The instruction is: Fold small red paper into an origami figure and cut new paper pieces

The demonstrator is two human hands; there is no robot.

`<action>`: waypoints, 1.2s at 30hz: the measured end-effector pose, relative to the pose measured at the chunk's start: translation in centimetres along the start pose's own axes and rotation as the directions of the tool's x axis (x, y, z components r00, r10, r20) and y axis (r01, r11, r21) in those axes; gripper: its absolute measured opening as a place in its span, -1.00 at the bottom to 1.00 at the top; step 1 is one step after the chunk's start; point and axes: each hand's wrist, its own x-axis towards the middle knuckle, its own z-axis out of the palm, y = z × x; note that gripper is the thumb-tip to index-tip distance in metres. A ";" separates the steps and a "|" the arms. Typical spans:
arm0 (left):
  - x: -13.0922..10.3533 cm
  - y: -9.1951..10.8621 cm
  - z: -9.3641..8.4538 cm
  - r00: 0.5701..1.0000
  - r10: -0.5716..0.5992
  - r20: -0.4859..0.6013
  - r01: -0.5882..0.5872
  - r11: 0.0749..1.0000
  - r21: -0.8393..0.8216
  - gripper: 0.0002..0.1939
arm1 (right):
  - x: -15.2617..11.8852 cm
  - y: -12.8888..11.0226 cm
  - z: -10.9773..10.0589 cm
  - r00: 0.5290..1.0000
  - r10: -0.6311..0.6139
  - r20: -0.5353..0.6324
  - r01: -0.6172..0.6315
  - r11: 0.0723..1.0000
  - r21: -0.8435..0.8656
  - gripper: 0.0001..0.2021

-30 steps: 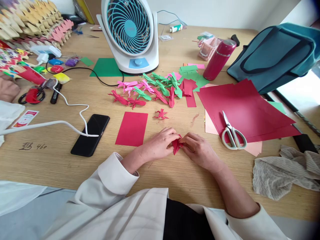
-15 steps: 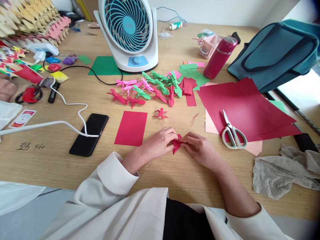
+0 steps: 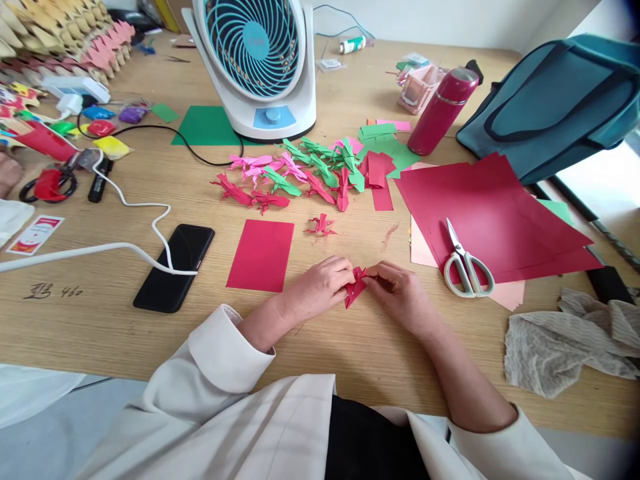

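Observation:
Between my hands, just above or on the table, is a small piece of folded red paper with pointed corners. My left hand pinches its left side, fingers closed. From the right, my right hand grips a thin flap of the same paper between thumb and fingertips. A small red folded-paper figure with thin legs lies just beyond my hands. Left of it rests a flat red paper sheet. Farther back is a cluster of green, pink and red folded-paper figures.
White-handled scissors lie on large red sheets at right, near a grey cloth. A phone with a white cable is at left. Behind stand a fan, a red bottle and a teal bag. Another person's hand shows far left.
The thin flap under my right fingertips now stands out more from the folded paper, and my right hand has shifted slightly right. My left hand keeps its pinch. The view has moved a little.

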 end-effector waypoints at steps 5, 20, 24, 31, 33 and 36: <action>-0.1 -0.1 0.2 1.000 0.013 0.009 -0.014 0.995 0.098 -0.97 | 0.2 0.0 0.5 0.996 0.050 -0.071 -0.051 0.999 -0.011 -0.92; -1.2 0.7 0.2 0.992 0.126 0.032 -0.129 0.937 0.323 -0.74 | 0.4 0.5 1.1 0.994 0.021 -0.107 -0.033 0.993 -0.109 -0.92; -1.3 0.7 0.3 0.990 0.137 0.037 -0.141 0.919 0.369 -0.72 | 0.4 0.7 1.1 0.993 0.019 -0.114 -0.032 0.992 -0.121 -0.93; -1.1 1.0 0.1 0.988 0.130 0.083 -0.153 0.907 0.392 -0.74 | -0.9 0.3 -0.3 0.999 -0.024 -0.037 0.021 0.997 -0.081 -0.85; -1.1 1.1 0.2 0.988 0.129 0.082 -0.151 0.905 0.398 -0.74 | -1.5 0.3 -0.7 0.995 -0.099 0.032 0.102 0.989 -0.112 -0.79; -1.1 1.1 0.2 0.988 0.139 0.068 -0.154 0.894 0.420 -0.75 | -2.5 0.8 -0.8 0.972 -0.216 0.091 0.230 0.952 -0.203 -0.70</action>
